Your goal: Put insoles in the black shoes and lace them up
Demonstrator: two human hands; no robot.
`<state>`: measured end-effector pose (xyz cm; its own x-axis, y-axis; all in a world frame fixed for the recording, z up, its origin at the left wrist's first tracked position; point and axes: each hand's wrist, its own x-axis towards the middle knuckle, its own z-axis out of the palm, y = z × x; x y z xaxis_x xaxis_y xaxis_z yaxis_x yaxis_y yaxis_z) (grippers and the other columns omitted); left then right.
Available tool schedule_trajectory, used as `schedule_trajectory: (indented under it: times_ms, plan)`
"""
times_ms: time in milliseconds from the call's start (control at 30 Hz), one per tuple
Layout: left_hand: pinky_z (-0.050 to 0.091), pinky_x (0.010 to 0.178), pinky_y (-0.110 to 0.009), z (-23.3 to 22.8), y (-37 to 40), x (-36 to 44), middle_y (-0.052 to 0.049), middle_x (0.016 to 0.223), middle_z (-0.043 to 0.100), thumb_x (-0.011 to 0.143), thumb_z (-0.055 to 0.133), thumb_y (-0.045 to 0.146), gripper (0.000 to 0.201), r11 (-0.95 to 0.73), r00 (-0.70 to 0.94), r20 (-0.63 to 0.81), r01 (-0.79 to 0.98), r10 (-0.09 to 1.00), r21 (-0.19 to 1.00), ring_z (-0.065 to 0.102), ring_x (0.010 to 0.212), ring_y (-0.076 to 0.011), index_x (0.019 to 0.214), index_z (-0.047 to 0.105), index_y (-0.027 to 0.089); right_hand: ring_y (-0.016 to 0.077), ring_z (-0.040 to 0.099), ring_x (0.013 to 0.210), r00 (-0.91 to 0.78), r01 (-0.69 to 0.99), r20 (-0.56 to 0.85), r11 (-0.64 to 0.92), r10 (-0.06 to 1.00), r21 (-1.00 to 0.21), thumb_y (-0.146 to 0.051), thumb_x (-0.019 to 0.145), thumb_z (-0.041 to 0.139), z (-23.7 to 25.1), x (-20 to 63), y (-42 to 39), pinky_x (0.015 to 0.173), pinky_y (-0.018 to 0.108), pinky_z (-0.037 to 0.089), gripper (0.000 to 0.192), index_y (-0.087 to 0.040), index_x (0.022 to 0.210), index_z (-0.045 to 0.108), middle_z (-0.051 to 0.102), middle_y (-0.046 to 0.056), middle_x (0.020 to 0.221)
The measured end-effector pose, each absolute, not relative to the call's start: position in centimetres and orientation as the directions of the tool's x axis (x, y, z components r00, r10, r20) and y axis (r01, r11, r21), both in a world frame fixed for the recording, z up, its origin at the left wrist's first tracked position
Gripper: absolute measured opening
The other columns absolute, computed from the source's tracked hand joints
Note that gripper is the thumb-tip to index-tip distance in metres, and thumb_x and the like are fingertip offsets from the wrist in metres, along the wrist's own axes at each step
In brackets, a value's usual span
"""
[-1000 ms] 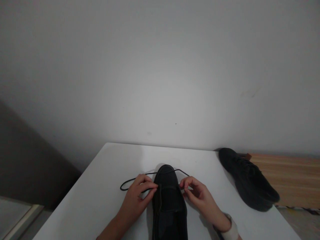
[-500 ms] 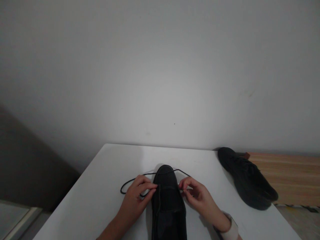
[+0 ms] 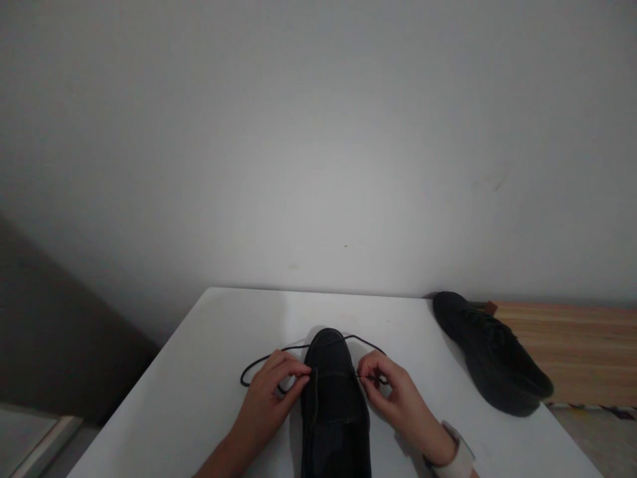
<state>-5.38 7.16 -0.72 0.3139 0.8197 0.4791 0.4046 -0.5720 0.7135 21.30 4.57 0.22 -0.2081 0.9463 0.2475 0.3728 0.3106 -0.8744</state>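
A black shoe lies on the white table, toe pointing away from me. A thin black shoelace loops out past the toe on both sides. My left hand rests against the shoe's left side, with thumb and forefinger pinched on the lace. My right hand is at the shoe's right side, its fingertips pinched on the other part of the lace. A light band shows on my right wrist.
A second black shoe lies at the table's far right corner, partly over a wooden surface. A plain grey wall stands right behind the table. Dark floor drops away to the left.
Both hands stay on the lace beside the shoe. My right hand's fingers have curled in slightly closer to the shoe. The shoe has not moved.
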Motion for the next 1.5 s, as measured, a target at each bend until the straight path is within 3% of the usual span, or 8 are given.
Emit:
schedule_trajectory:
  times_ms: [167, 333, 500, 633, 767, 867, 1033, 1500]
  plan:
    - [0.057, 0.073, -0.028, -0.5, 7.0, -5.5, -0.003, 0.084, 0.075, 0.096, 0.063, 0.029, 0.014, -0.594, 0.331, 0.494, 0.425, 0.804, 0.683, 0.071, 0.08, -0.0185, 0.094, 0.076, 0.025, 0.0238, 0.058, 0.096, -0.193, 0.437, 0.324, 0.377, 0.926, -0.817, -0.015, 0.093, 0.056, 1.0, 21.0, 4.3, 0.086, 0.036, 0.044, 0.011, -0.023, 0.09, 0.062, 0.062, 0.006, 0.097]
    - [0.058, 0.074, -0.03, 0.5, 6.5, -5.1, -0.003, 0.086, 0.077, 0.097, 0.059, 0.024, 0.018, -0.608, 0.364, 0.487, 0.46, 0.794, 0.647, 0.071, 0.08, -0.0196, 0.099, 0.076, 0.025, 0.0194, 0.059, 0.077, -0.179, 0.474, 0.323, 0.369, 0.929, -0.799, -0.02, 0.098, 0.053, 1.1, 20.7, 4.2, 0.069, 0.03, 0.045, 0.016, -0.022, 0.087, 0.063, 0.062, 0.003, 0.085]
    - [0.058, 0.078, -0.036, 1.5, 5.8, -4.7, -0.005, 0.091, 0.078, 0.096, 0.054, 0.02, 0.022, -0.576, 0.356, 0.453, 0.517, 0.818, 0.634, 0.072, 0.084, -0.0224, 0.104, 0.074, 0.023, 0.0195, 0.064, 0.082, -0.147, 0.483, 0.296, 0.329, 0.944, -0.811, -0.022, 0.1, 0.05, 1.3, 20.2, 3.4, 0.074, 0.03, 0.049, 0.014, -0.022, 0.093, 0.062, 0.066, 0.004, 0.088]
    - [0.059, 0.082, -0.041, 3.2, 5.0, -4.0, -0.009, 0.098, 0.077, 0.097, 0.056, 0.03, 0.027, -0.435, 0.327, 0.289, 0.604, 0.9, 0.668, 0.073, 0.088, -0.0247, 0.119, 0.067, 0.019, 0.0192, 0.067, 0.089, -0.136, 0.47, 0.22, 0.259, 0.966, -0.844, -0.03, 0.103, 0.047, 2.7, 19.6, 2.4, 0.081, 0.032, 0.052, 0.013, -0.023, 0.107, 0.058, 0.068, 0.003, 0.096]
    - [0.056, 0.095, -0.05, 5.5, 4.3, -2.8, -0.015, 0.118, 0.072, 0.085, 0.073, 0.036, 0.055, -0.337, 0.366, 0.09, 0.696, 0.926, 0.634, 0.07, 0.105, -0.0313, 0.133, 0.059, 0.015, 0.0222, 0.068, 0.094, -0.151, 0.507, 0.146, 0.204, 0.978, -0.838, -0.033, 0.097, 0.057, 4.7, 19.1, 2.0, 0.087, 0.039, 0.054, 0.028, -0.023, 0.122, 0.052, 0.069, 0.005, 0.103]
    - [0.052, 0.102, -0.051, 6.5, 4.2, -2.1, -0.017, 0.128, 0.067, 0.086, 0.07, 0.031, 0.057, -0.326, 0.402, -0.003, 0.746, 0.916, 0.581, 0.066, 0.117, -0.0339, 0.138, 0.056, 0.015, 0.0254, 0.068, 0.095, -0.185, 0.561, 0.094, 0.184, 0.978, -0.807, -0.026, 0.089, 0.064, 5.8, 18.9, 2.2, 0.088, 0.043, 0.056, 0.039, -0.021, 0.126, 0.052, 0.069, 0.008, 0.106]
    - [0.05, 0.106, -0.046, 6.3, 4.3, -2.1, -0.017, 0.131, 0.065, 0.092, 0.044, 0.01, 0.05, -0.345, 0.419, -0.013, 0.765, 0.908, 0.544, 0.064, 0.12, -0.0281, 0.141, 0.055, 0.014, 0.024, 0.069, 0.101, -0.246, 0.606, 0.058, 0.2, 0.968, -0.77, 0.001, 0.085, 0.045, 6.4, 19.1, 2.8, 0.09, 0.042, 0.057, 0.045, -0.017, 0.124, 0.056, 0.068, 0.013, 0.114]
    - [0.052, 0.094, -0.04, 7.1, 5.6, -1.5, -0.009, 0.101, 0.075, 0.089, 0.055, 0.008, 0.027, -0.286, 0.367, -0.076, 0.824, 0.927, 0.489, 0.07, 0.099, -0.0258, 0.102, 0.076, 0.018, 0.0267, 0.069, 0.091, -0.211, 0.811, 0.014, 0.183, 0.977, -0.555, 0.004, 0.089, 0.044, 5.7, 17.6, 3.3, 0.087, 0.041, 0.055, 0.038, -0.013, 0.107, 0.073, 0.063, 0.012, 0.102]
